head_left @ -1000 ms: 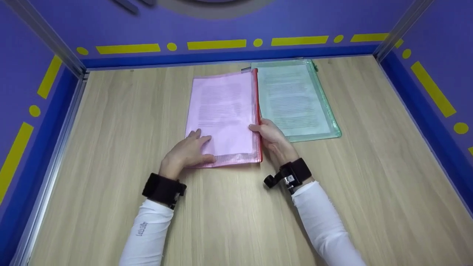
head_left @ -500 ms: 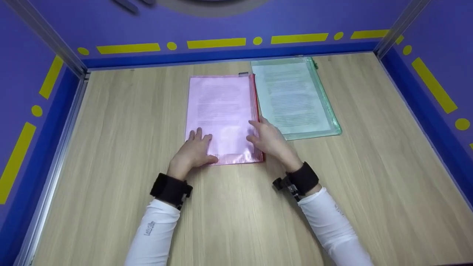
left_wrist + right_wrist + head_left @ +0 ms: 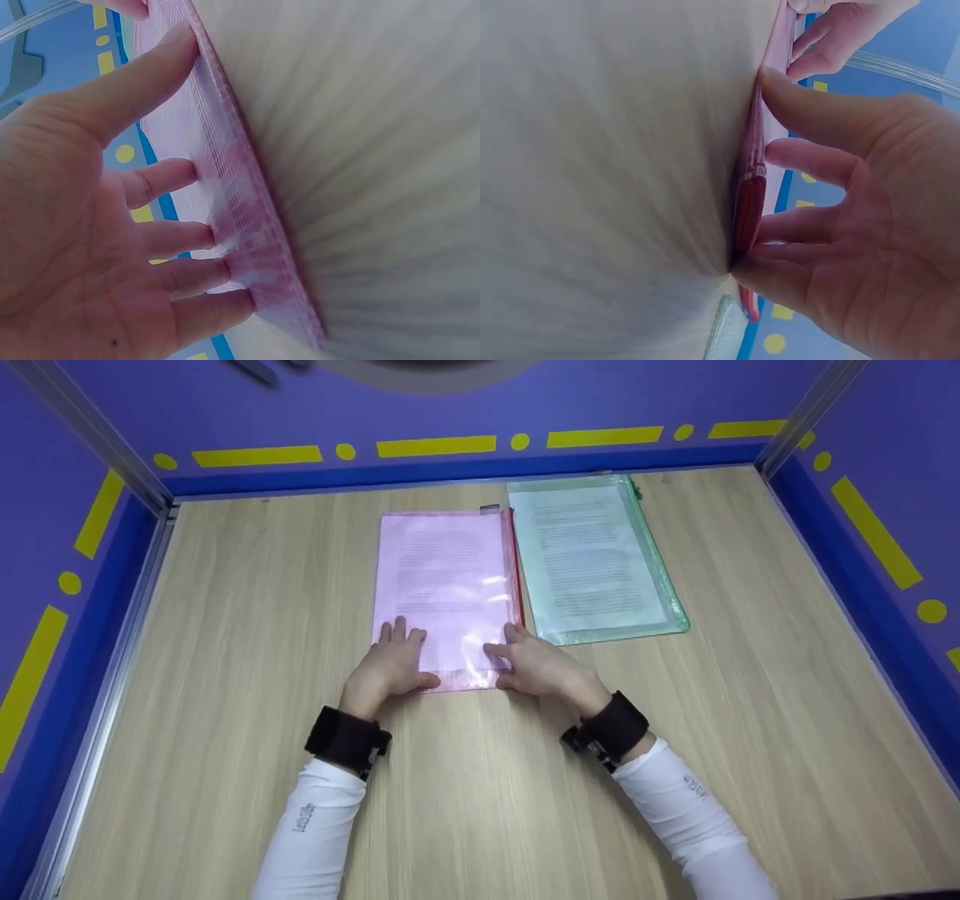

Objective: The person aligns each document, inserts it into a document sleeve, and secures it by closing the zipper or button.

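A pink zip folder [image 3: 450, 577] with a printed sheet inside lies flat on the table, its red zip edge [image 3: 516, 562] on the right. Spread fingers of my left hand [image 3: 385, 666] rest on its lower left corner. My right hand [image 3: 546, 666] touches the lower right corner with fingertips and thumb. In the left wrist view, the straight fingers and thumb of the left hand [image 3: 97, 202] meet the folder's mesh border [image 3: 240, 202]. From the right wrist, the right hand [image 3: 870, 202] shows its fingertips against the red zip end [image 3: 750, 210].
A green zip folder [image 3: 596, 562] with a printed sheet lies just right of the pink one, near the back wall. A small dark tab [image 3: 490, 507] shows at the pink folder's top edge. Blue-purple walls [image 3: 247, 416] with yellow marks border the wooden table [image 3: 247, 585].
The pink folder has come down flat and shifted slightly left, off the green one. My right hand has let go of its red edge and slid down to the lower right corner.
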### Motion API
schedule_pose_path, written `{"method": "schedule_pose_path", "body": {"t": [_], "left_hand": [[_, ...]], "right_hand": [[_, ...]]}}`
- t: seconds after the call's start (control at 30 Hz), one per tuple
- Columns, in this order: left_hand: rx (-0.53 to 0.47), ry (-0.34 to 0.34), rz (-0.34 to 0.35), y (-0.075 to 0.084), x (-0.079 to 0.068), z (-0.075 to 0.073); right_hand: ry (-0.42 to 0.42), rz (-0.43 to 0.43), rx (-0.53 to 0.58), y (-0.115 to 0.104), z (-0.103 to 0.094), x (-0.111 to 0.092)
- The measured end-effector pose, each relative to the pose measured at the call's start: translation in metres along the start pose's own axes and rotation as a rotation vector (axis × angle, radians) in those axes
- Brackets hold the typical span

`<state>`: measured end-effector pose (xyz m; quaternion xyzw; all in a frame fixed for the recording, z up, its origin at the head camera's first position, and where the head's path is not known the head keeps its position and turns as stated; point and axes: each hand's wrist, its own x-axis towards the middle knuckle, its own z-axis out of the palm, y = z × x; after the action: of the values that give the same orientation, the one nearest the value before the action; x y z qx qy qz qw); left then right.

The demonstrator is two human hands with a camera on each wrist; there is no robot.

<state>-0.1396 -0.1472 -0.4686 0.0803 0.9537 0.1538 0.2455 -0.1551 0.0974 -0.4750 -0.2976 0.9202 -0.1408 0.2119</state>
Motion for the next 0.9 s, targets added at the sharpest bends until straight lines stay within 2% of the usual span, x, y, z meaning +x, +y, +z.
{"method": "schedule_pose_path", "body": {"t": [0.37,0.9], "left_hand": [[-0.02,0.016,-0.044,-0.012,0.007,-0.008],[-0.022,0.028,-0.02,-0.017,0.029,-0.021]], "right_hand": [[-0.028,0.007,0.095,0.004,-0.008,0.03],[-0.013,0.038,0.161,0.017,-0.014,0.045]]}}
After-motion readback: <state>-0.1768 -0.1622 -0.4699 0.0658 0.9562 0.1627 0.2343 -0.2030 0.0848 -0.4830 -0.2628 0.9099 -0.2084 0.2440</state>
